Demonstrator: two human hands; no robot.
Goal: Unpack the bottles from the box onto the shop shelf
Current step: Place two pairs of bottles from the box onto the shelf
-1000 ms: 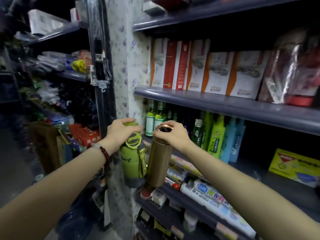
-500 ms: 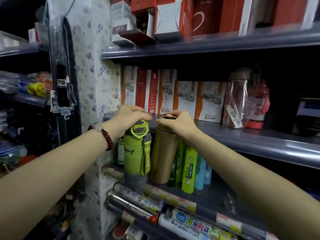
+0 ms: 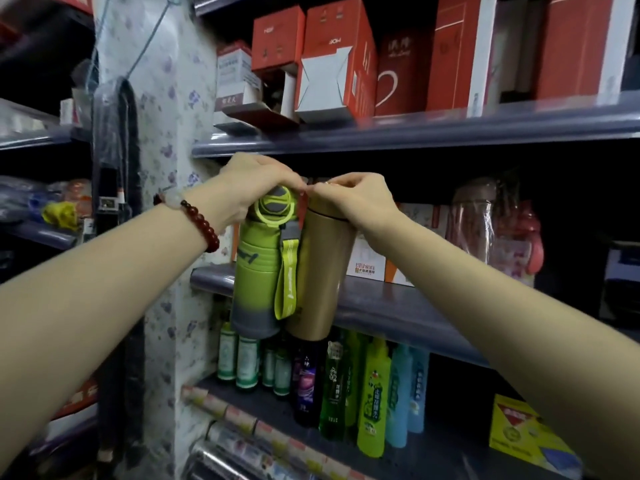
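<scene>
My left hand point(image 3: 249, 188) grips the top of a lime-green sports bottle point(image 3: 258, 271) with a grey base, a ring cap and a hanging strap. My right hand point(image 3: 353, 199) grips the lid of a gold metal flask point(image 3: 320, 271). Both bottles hang side by side, touching, in the air in front of the middle shelf point(image 3: 391, 303). Their bases sit a little below that shelf's front edge. The box they came from is out of view.
Orange-and-white cartons point(image 3: 370, 261) and wrapped clear bottles point(image 3: 495, 230) stand on the middle shelf. Red boxes point(image 3: 336, 60) fill the shelf above. Green, blue and dark bottles point(image 3: 370, 393) line the lower shelf. A floral-papered post point(image 3: 162, 168) stands at left.
Both hands have lifted the two bottles upward, from the level of the lower shelf to the height of the middle shelf. My view has tilted up with them.
</scene>
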